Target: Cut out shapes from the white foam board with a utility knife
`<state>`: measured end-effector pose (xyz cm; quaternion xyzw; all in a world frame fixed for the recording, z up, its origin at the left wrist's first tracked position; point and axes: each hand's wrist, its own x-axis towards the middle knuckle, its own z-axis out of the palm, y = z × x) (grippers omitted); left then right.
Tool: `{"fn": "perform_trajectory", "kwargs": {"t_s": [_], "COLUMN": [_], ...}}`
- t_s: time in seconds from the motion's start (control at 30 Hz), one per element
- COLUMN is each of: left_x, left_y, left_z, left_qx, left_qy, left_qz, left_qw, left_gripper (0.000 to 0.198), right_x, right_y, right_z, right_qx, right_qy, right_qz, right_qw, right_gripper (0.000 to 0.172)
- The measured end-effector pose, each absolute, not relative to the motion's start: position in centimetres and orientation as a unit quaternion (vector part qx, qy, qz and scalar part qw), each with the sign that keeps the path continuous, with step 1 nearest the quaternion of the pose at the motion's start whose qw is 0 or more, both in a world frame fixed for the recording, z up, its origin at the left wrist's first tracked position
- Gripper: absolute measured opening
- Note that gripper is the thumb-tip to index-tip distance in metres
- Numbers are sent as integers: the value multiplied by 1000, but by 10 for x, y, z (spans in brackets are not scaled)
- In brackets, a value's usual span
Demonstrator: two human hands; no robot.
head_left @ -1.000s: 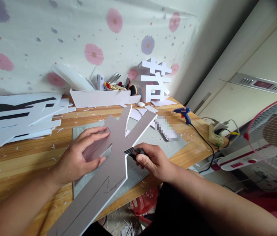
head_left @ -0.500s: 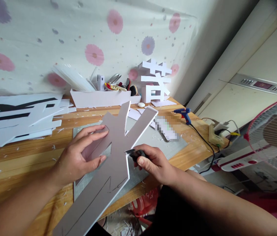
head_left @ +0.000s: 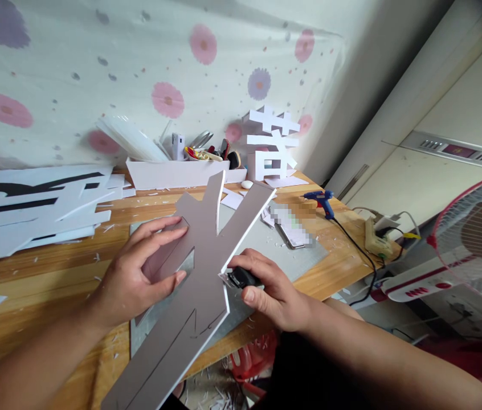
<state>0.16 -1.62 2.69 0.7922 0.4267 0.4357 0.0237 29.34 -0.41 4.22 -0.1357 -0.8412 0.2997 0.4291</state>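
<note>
A large grey foam-board cutout (head_left: 200,285) with branching strokes lies tilted over a grey cutting mat (head_left: 266,245) on the wooden table (head_left: 31,273). My left hand (head_left: 138,273) grips one of its left strokes, thumb beneath and fingers on top. My right hand (head_left: 266,287) is closed round a black utility knife (head_left: 241,278), whose blade end meets the cutout's right edge at a notch.
White cut boards with black shapes (head_left: 31,210) lie at the left. A white tray of tools (head_left: 176,171) and a standing white 3D character (head_left: 272,145) are at the back. A blue glue gun (head_left: 320,199), power strip (head_left: 375,239) and fan (head_left: 472,239) sit right.
The knife's ridged blade showed above the board; now it is lower, against the edge. The cutout has shifted slightly up and right under my left hand.
</note>
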Motion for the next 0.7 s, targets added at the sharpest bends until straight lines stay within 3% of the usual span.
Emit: {"fn": "perform_trajectory", "kwargs": {"t_s": [0.7], "left_x": [8], "left_y": [-23], "left_z": [31], "left_qx": [796], "left_qy": [424], "left_qz": [432], "left_qw": [-3], "left_gripper": [44], "right_x": [294], "right_y": [2], "right_z": [42], "right_qx": [-145], "right_qy": [-849], "right_qz": [259], "right_qw": [437], "right_gripper": [36]}}
